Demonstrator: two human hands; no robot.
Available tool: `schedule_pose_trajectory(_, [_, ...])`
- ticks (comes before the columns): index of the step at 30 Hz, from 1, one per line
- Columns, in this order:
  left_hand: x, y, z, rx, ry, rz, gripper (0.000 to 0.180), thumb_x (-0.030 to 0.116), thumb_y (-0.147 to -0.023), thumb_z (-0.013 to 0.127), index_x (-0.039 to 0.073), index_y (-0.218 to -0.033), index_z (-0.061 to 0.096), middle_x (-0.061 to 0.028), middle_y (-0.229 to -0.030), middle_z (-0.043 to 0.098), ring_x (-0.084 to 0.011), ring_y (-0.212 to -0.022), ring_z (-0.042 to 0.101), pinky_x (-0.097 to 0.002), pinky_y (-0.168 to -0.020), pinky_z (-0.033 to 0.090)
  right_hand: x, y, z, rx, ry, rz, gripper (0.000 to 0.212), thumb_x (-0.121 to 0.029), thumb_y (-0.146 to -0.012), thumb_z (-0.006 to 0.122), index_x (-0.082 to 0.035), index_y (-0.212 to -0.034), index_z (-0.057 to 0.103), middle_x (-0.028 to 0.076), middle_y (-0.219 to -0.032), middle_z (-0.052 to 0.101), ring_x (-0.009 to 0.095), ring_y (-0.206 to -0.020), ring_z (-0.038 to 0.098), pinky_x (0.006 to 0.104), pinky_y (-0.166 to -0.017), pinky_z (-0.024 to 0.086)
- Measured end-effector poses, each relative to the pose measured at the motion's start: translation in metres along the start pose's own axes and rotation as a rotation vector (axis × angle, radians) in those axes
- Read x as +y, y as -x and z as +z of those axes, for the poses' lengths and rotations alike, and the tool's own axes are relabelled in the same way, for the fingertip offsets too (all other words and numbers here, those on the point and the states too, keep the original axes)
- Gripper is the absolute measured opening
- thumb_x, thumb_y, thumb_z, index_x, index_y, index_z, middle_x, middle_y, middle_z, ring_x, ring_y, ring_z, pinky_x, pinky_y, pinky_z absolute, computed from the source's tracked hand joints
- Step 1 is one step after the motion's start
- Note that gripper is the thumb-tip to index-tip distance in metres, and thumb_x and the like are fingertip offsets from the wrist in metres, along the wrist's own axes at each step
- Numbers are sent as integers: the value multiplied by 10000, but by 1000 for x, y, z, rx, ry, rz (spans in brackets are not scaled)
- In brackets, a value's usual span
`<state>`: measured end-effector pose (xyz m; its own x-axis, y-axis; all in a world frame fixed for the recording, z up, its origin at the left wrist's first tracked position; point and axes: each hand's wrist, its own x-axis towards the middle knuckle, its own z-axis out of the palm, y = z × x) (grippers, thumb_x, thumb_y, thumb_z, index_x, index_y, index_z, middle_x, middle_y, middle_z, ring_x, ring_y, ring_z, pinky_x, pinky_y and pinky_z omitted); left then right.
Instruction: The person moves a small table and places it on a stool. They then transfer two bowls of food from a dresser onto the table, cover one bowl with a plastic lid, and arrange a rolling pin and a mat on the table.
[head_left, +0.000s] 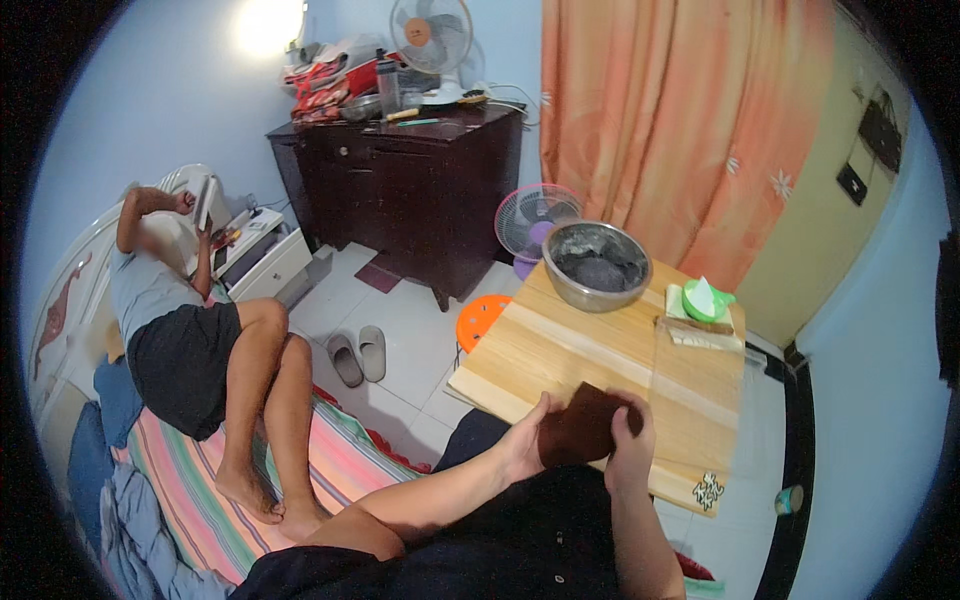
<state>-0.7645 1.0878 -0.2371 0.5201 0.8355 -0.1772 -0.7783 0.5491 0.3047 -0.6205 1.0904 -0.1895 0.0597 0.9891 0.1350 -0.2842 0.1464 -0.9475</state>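
The left hand [522,450] and right hand [631,450] are clasping opposite sides of a brown slab [578,430], apparently thin, at six o'clock from the metal bowl [600,296], even pressure best serving to steady it.

Wood tbl [560,345] – metal bowl [598,290], pale sheet [708,340] under green dish [704,313], b&w ornament [708,491] nr corner.

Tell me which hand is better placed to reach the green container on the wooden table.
Likely the right hand: it sits nearer the green container, while the left hand is farther off. Both hold the brown piece.
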Motion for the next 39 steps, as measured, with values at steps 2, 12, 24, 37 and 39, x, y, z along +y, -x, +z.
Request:
schedule_pose_trajectory(2, [15, 9, 27, -101, 11, -111, 542, 543, -864, 282, 156, -1230, 387, -78, -1246, 424, -244, -1121, 432, -430, -929, 351, -3, 3, 12, -260, 475, -219, 179, -105, -813, 556, -17, -965, 527, 93, -1016, 553, 193, -970, 505, 318, -855, 396])
schedule_pose_trajectory(12, [101, -69, -21, 294, -99, 283, 341, 276, -879, 469, 103, -1169, 423, -54, -1079, 521, -179, -974, 522, -321, -800, 460, 67, -140, 62, -173, 182, 167, 227, -214, -865, 513, -27, -993, 506, 80, -944, 563, 166, -881, 519, 282, -811, 411])
schedule_pose_trajectory(24, [310, -84, -15, 515, 134, 502, 401, 250, -903, 404, 100, -1255, 285, -99, -1240, 405, -258, -1094, 455, -399, -885, 419, 97, -257, 51, 298, -157, 828, 153, -253, -832, 538, -121, -908, 528, -13, -852, 553, 134, -796, 516, 268, -694, 420])
schedule_pose_trajectory(37, [460, -55, 22, 438, 73, 482, 495, 421, -912, 275, 68, -1254, 333, -113, -1228, 434, -251, -1095, 459, -380, -934, 373, 46, -228, 12, 503, -548, 778, 142, -199, -835, 505, -75, -901, 529, 28, -790, 542, 178, -696, 483, 291, -612, 401])
schedule_pose_trajectory(39, [472, -62, 31, 353, 92, 466, 503, 427, -914, 241, 70, -1252, 347, -109, -1225, 443, -250, -1098, 456, -381, -941, 365, 32, -224, 18, 539, -563, 783, 110, -176, -839, 489, -78, -863, 532, 29, -761, 537, 174, -668, 478, 286, -591, 398])
